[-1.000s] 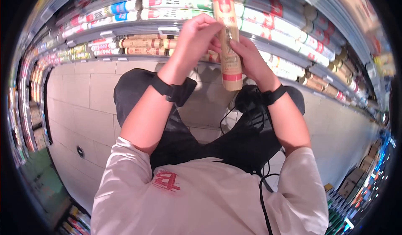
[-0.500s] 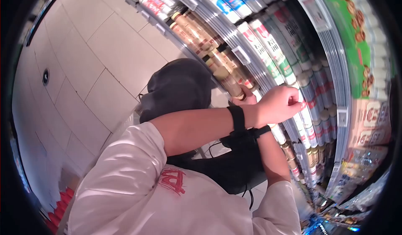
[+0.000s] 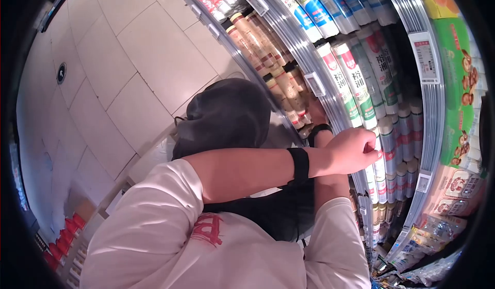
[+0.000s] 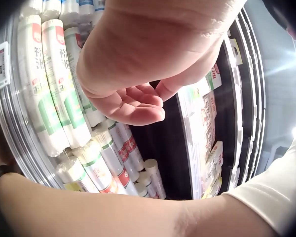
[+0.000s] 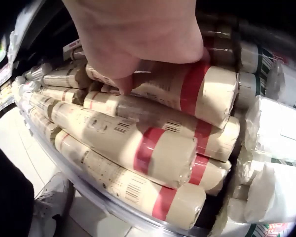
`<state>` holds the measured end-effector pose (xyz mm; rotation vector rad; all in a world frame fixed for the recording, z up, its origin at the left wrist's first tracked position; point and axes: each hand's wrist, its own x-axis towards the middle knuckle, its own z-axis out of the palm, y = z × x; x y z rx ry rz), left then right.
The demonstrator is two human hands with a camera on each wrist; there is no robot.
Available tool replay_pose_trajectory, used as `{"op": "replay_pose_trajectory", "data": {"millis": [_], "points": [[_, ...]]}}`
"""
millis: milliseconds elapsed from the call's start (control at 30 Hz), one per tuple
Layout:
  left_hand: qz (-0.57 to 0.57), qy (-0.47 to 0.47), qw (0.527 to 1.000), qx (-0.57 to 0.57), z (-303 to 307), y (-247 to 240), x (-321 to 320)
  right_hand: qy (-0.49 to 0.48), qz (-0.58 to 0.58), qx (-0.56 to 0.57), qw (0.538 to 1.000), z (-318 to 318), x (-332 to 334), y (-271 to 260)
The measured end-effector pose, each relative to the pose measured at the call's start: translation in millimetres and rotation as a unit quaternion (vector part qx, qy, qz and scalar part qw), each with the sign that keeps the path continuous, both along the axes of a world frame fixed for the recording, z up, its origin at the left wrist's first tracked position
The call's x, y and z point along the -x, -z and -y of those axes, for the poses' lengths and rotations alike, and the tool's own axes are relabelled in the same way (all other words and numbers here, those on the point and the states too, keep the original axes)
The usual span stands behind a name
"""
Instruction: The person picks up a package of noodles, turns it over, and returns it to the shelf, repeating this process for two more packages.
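My right hand (image 3: 318, 111) reaches into the low shelf, partly hidden behind the shelf edge in the head view. In the right wrist view it grips a tan paper-wrapped noodle pack (image 5: 170, 89) with a red band from above, thumb along its near side. That pack lies on top of several like tan packs (image 5: 121, 126). My left hand (image 3: 350, 150) hangs over the right forearm, fingers loosely curled around nothing. White noodle packs (image 4: 64, 81) with green ends stand close to it on the shelf above.
A metal shelf edge with a price tag (image 3: 313, 84) runs between the two levels. White packs (image 5: 276, 131) lie right beside the tan pile. My bent knee (image 3: 227, 114) is close to the low shelf, above the tiled floor (image 3: 154, 47). Green boxes (image 3: 456, 93) stand farther right.
The tan pack, held up in both hands a second ago, went down to the low shelf in my right hand. My left hand let go, and the view turned toward the shelf.
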<state>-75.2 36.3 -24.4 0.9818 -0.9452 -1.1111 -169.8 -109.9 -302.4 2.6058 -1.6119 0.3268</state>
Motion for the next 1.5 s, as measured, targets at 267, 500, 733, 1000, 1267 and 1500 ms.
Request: {"op": "replay_pose_trajectory", "data": {"millis": [267,500,733,1000,1267,1500], "points": [[0.030,0.019,0.999,-0.029,0.0,3.3,5.3,0.028,-0.008,-0.016,0.999,-2.3,6.1,2.3],[0.036,0.070,0.997,-0.023,-0.7,7.2,12.2,-0.124,-0.069,-0.008,0.990,-47.9,-7.6,-14.9],[0.054,0.062,0.997,-0.002,0.4,18.8,18.1,-0.030,-0.135,-0.109,0.984,-64.8,-6.3,-7.3],[-0.017,0.036,0.999,0.022,10.9,20.6,12.9,-0.016,-0.061,-0.159,0.985,-64.4,-4.7,6.6],[-0.041,0.020,0.999,0.004,23.2,25.5,0.3,-0.231,0.300,-0.278,0.883,-96.0,37.0,-76.6],[-0.091,0.189,0.974,0.083,-43.1,-48.2,42.8,-0.093,0.417,-0.477,0.768,-136.7,84.2,-165.2]]}}
